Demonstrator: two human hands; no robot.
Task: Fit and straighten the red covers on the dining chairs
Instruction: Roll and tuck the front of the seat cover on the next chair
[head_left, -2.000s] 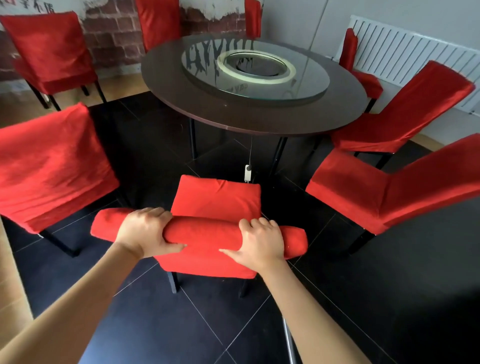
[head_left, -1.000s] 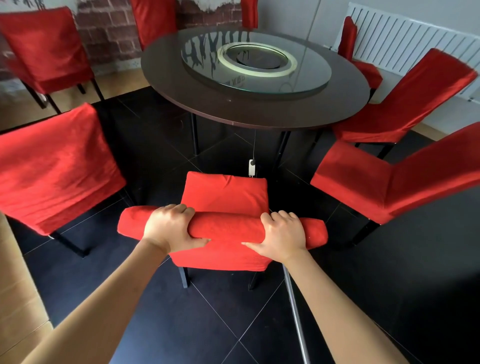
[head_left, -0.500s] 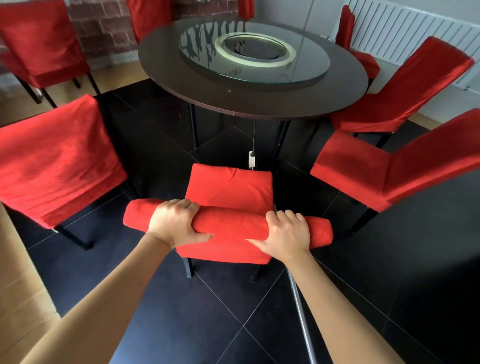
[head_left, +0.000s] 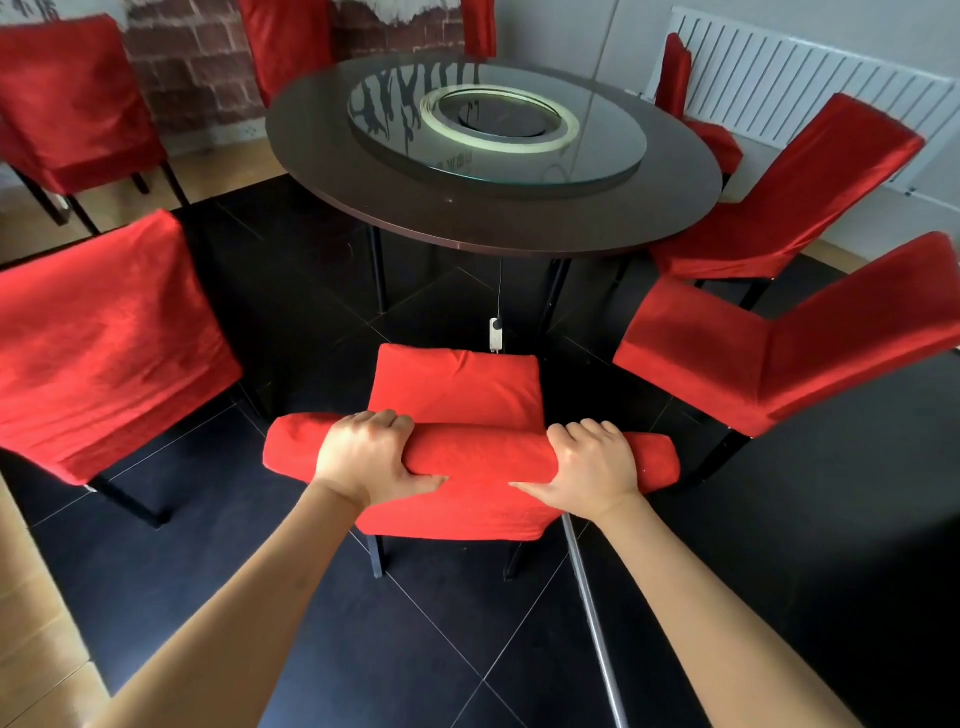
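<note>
Hands are gripping the top of the nearest chair's backrest: the left hand (head_left: 369, 457) and the right hand (head_left: 589, 470) are each curling fingers over the padded top edge with the thumb pressing underneath, clamped on the red cover (head_left: 478, 454) where it is wrapping that rounded, roll-shaped edge. Two bare forearms are reaching in from the bottom of the view. The chair in hand (head_left: 454, 395) is standing in the middle foreground, its seat facing the round table (head_left: 467, 218); its cover is lying soft and slightly fuzzy, with a small pucker near the seat's far edge.

Counting chairs with red covers, eight are showing: the one being held, one at near left (head_left: 104, 343) with a wrinkled, loosely hanging back, two at right (head_left: 769, 358) (head_left: 789, 208) with smoother, tightly stretched fabric, one against the white ribbed radiator (head_left: 795, 78), one at far left (head_left: 72, 104) by the brick wall, and two partly cut off behind the table. All are standing on thin black legs.

One table is sitting among them, dark and glossy, carrying one round glass turntable (head_left: 498, 130) with a pale ring at its centre. One small white switch (head_left: 496, 332) is hanging on a cord beneath it. The floor is showing large black square tiles (head_left: 415, 649) with pale grout lines, and wood-toned boards along the left.
</note>
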